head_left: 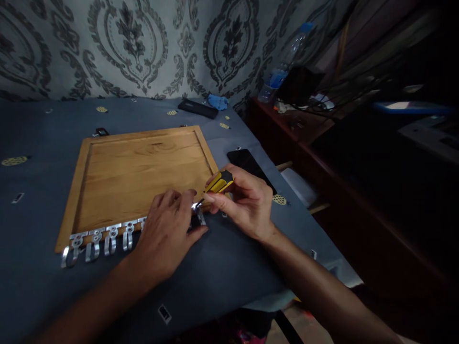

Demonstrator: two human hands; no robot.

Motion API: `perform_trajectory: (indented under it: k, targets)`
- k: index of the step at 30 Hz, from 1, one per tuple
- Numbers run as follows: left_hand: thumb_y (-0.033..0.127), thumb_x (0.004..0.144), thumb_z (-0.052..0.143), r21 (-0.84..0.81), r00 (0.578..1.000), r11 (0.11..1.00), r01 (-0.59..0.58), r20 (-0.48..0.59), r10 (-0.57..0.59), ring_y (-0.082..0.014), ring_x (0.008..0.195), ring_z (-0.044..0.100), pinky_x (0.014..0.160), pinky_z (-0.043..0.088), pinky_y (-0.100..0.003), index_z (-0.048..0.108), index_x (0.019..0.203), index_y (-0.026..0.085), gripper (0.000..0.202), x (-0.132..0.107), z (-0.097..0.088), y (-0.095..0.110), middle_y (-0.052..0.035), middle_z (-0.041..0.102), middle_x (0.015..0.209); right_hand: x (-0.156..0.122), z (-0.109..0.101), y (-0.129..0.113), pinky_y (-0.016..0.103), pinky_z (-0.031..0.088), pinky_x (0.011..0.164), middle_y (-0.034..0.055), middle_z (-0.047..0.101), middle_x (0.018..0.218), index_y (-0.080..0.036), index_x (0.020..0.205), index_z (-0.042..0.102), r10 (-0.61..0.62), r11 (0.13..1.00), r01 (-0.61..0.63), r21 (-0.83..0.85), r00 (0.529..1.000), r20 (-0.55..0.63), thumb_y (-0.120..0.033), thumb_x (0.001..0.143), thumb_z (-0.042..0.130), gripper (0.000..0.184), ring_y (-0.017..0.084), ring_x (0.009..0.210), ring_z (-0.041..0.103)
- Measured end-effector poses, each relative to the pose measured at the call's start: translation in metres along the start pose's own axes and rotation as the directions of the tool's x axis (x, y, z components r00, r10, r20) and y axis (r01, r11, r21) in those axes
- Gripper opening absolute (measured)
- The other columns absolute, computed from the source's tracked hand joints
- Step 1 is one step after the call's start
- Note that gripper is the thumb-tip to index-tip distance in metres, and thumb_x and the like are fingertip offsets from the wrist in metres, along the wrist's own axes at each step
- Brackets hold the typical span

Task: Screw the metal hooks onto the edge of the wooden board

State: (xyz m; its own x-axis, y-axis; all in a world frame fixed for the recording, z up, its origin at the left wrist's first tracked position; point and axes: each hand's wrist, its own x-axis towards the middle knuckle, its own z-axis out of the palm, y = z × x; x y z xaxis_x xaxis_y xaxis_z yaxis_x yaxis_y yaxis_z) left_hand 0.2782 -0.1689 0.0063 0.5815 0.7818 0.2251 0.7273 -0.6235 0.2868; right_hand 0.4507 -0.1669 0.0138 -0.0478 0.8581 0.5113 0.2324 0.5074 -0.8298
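Observation:
A framed wooden board (143, 167) lies on the blue-grey cloth, and a metal hook rail (96, 233) runs along its near edge. My right hand (249, 203) grips a yellow and black screwdriver (219, 182), its tip down at the rail's right end. Over the right part of the rail lies my left hand (168, 231), its index finger and thumb on either side of the end hook (201, 217). Several hooks hang past the board's edge at the left; the rail's middle is hidden under my left hand.
A black phone (253, 167) lies just right of the board. Behind it are a dark oblong case (198, 109) and a crumpled blue cloth (218, 101). A plastic bottle (287, 62) and cables occupy the dark red furniture (287, 129) at right. A patterned curtain (186, 48) hangs at the back.

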Motion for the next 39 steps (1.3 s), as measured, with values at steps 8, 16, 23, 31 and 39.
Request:
perform_trajectory:
  k: [8, 16, 23, 31, 39]
  targets:
    - [0.029, 0.077, 0.078, -0.011, 1.0, 1.0, 0.025, 0.009, -0.025, -0.0292, 0.093, 0.059, 0.08, 0.046, -0.043, 0.047, 0.11, 0.02, 0.046, -0.0001, -0.0002, 0.0007, -0.0056, 0.067, 0.096, 0.0006, -0.0018, -0.0092, 0.02, 0.048, 0.041, -0.0035, 0.059, 0.075, -0.021, 0.083, 0.064, -0.035, 0.993, 0.058, 0.104, 0.976, -0.213, -0.026, 0.086, 0.071, 0.009, 0.006, 0.046, 0.06]
    - [0.027, 0.076, 0.079, -0.011, 1.0, 1.0, 0.01, 0.001, -0.01, -0.0302, 0.094, 0.058, 0.081, 0.046, -0.043, 0.049, 0.111, 0.019, 0.047, -0.0004, 0.001, 0.0003, -0.0068, 0.067, 0.097, -0.0019, -0.0041, -0.0014, 0.025, 0.046, 0.048, -0.0026, 0.056, 0.068, -0.02, 0.074, 0.06, 0.001, 0.998, -0.008, -0.061, 0.995, -0.1, -0.027, 0.081, 0.075, 0.018, 0.009, 0.053, 0.053]
    - [0.028, 0.077, 0.079, 0.001, 1.0, 1.0, -0.006, -0.011, 0.006, -0.031, 0.091, 0.058, 0.078, 0.046, -0.043, 0.049, 0.108, 0.018, 0.044, -0.0002, 0.0009, 0.0005, -0.0073, 0.067, 0.095, -0.0012, -0.0024, -0.0001, 0.025, 0.047, 0.051, -0.0016, 0.057, 0.074, -0.02, 0.076, 0.059, 0.023, 0.999, -0.026, -0.041, 0.997, -0.072, -0.029, 0.083, 0.074, 0.019, 0.008, 0.054, 0.053]
    - [0.028, 0.078, 0.078, 0.018, 1.0, 1.0, -0.023, -0.017, 0.024, -0.0301, 0.092, 0.058, 0.078, 0.046, -0.043, 0.047, 0.111, 0.018, 0.047, -0.0006, 0.0013, -0.0007, -0.0076, 0.067, 0.096, 0.0014, -0.0062, -0.0025, 0.027, 0.049, 0.057, 0.0006, 0.062, 0.074, -0.018, 0.081, 0.063, -0.072, 0.989, 0.075, -0.131, 0.997, 0.027, -0.026, 0.086, 0.071, 0.012, 0.011, 0.06, 0.057]
    - [0.027, 0.077, 0.078, 0.005, 1.0, 1.0, -0.005, -0.017, 0.005, -0.0291, 0.09, 0.058, 0.076, 0.046, -0.042, 0.047, 0.103, 0.021, 0.041, -0.0004, -0.0004, 0.0017, -0.0054, 0.066, 0.093, 0.0036, -0.0086, -0.0069, 0.025, 0.05, 0.055, 0.0024, 0.065, 0.081, -0.017, 0.081, 0.063, -0.029, 0.994, 0.037, -0.107, 0.997, 0.077, -0.026, 0.09, 0.066, 0.013, 0.01, 0.057, 0.059]
